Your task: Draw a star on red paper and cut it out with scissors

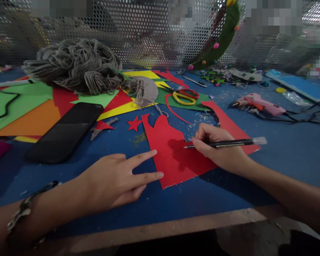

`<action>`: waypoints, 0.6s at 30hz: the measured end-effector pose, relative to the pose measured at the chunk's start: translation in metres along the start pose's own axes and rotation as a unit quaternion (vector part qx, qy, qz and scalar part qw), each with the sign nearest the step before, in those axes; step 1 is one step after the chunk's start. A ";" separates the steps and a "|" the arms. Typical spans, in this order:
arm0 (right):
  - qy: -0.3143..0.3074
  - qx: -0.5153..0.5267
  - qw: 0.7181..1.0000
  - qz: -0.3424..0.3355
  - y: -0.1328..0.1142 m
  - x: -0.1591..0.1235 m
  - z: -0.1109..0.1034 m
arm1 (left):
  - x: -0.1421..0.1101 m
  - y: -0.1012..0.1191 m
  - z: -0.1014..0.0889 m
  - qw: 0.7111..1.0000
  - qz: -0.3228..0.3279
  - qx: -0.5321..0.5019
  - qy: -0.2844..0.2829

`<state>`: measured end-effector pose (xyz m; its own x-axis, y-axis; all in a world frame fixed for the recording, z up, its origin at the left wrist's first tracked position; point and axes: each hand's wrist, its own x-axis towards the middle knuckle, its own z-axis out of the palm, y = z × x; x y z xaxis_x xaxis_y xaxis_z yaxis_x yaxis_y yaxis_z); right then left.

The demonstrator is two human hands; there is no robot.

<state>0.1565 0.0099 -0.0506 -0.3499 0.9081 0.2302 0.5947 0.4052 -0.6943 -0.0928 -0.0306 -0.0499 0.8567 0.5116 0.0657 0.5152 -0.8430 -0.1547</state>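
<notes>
A red sheet of paper point(173, 167) with a cut-away upper edge lies on the blue table in front of me. Two outstretched fingertips of my left hand point(114, 177) rest on its left edge, the fingers spread. My right hand point(216, 145) pinches a black pen point(234, 143), its tip touching the sheet's middle, where thin drawn lines show. Beyond the sheet's upper left corner lies a small red paper star point(134, 123). Another red piece point(104, 125), with grey wrapped around part of it, sits further left.
A black phone point(66, 133) lies left, beside coloured sheets point(34, 115) and a heap of grey yarn point(77, 65). Yellow-and-red-handled scissors point(185, 97) lie behind the red sheet. A pink glue gun point(264, 104) with its cord is at right. Perforated metal mesh point(149, 35) borders the back.
</notes>
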 end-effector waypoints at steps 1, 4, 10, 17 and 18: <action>-0.001 0.002 1.000 0.003 0.000 0.000 0.000 | 0.000 0.000 0.000 1.000 0.000 0.004 -0.003; -0.005 -0.003 1.000 0.010 -0.002 0.001 -0.002 | 0.000 0.000 0.000 1.000 -0.001 0.010 -0.010; -0.017 0.005 1.000 0.005 -0.002 0.000 -0.002 | -0.001 0.000 0.001 1.000 -0.004 0.003 -0.006; 0.072 0.210 0.970 0.096 0.005 0.000 0.000 | -0.001 0.000 0.000 1.000 0.006 0.006 -0.007; 0.085 0.217 0.968 0.095 0.003 -0.001 -0.001 | -0.001 0.000 0.000 1.000 0.006 0.005 -0.003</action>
<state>0.1590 0.0102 -0.0521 -0.1176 0.9810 0.1543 0.2631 0.1806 -0.9477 -0.0939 -0.0308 -0.0502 0.8631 0.5019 0.0569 0.5039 -0.8477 -0.1656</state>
